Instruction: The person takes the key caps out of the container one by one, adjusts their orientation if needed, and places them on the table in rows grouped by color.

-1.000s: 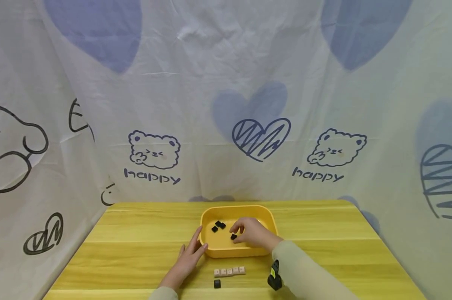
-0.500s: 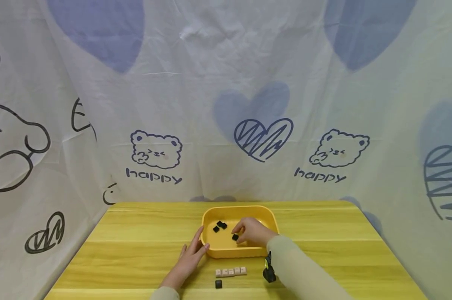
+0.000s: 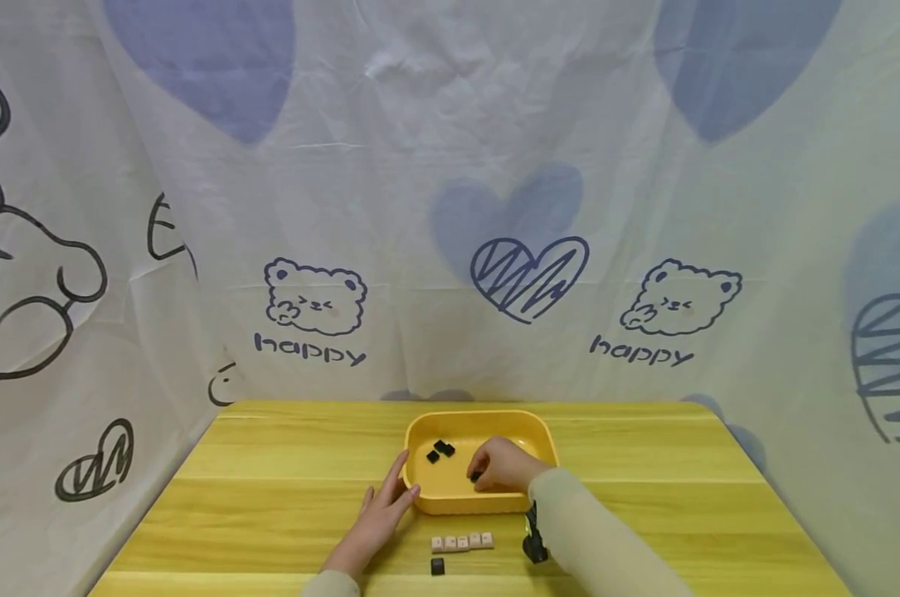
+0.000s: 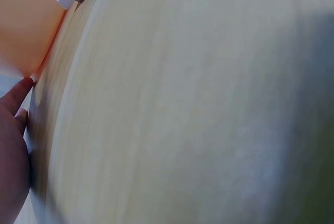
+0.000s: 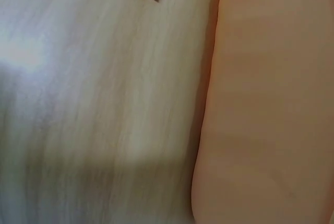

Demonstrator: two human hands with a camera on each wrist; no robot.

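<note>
In the head view a yellow tray (image 3: 450,504) sits on the table. My right hand (image 3: 508,464) reaches inside it, thumb and fingers pinching a small black keycap (image 3: 475,476) low over the tray floor. More black keycaps (image 3: 440,449) lie in a small group toward the tray's left side. My left hand (image 3: 378,521) rests against the tray's left end, its fingers extended along the outer wall and its thumb at the front corner. The left wrist view catches its fingers (image 4: 18,96) touching the tray's wall (image 4: 26,25).
Several white keycaps (image 3: 462,543) stand in a row in front of the tray, with one dark keycap (image 3: 438,566) just nearer. All rest on a wood-grain table (image 3: 270,481). A printed cloth (image 3: 420,348) hangs behind and along both sides.
My right fingers have drawn in around the black keycap, which now shows less between them and sits slightly farther right. The left hand keeps its place at the tray.
</note>
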